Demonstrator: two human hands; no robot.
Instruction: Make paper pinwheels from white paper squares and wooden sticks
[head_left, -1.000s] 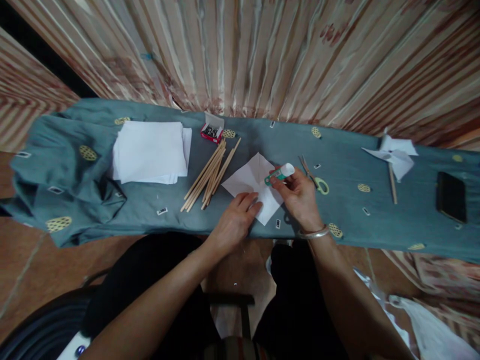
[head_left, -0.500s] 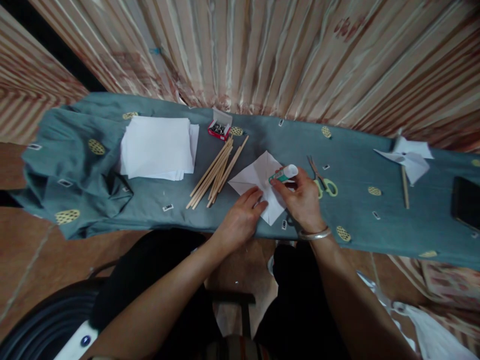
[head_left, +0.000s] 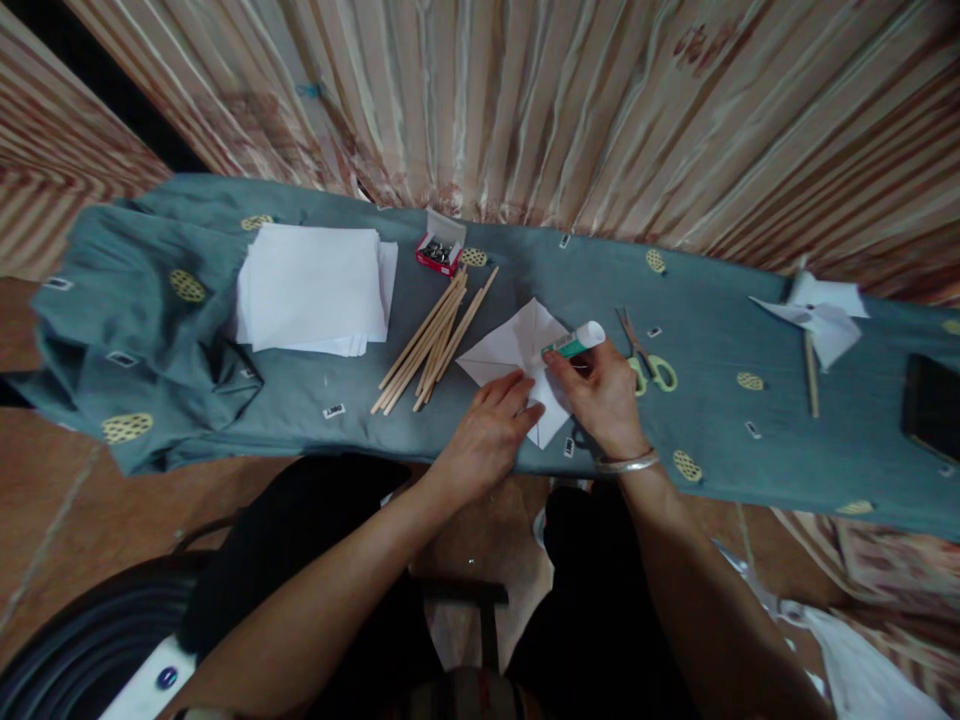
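In the head view, your right hand (head_left: 606, 400) has its fingers clamped on a glue stick (head_left: 577, 341) over white paper (head_left: 508, 343), right of centre; your left hand (head_left: 486, 432) rests there, fingers together, thumb apart.

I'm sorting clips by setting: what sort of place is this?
Probably an indoor craft spot, perhaps in a home: a stack of white paper, a bundle of wooden sticks and a glue stick, with a long curtain behind.
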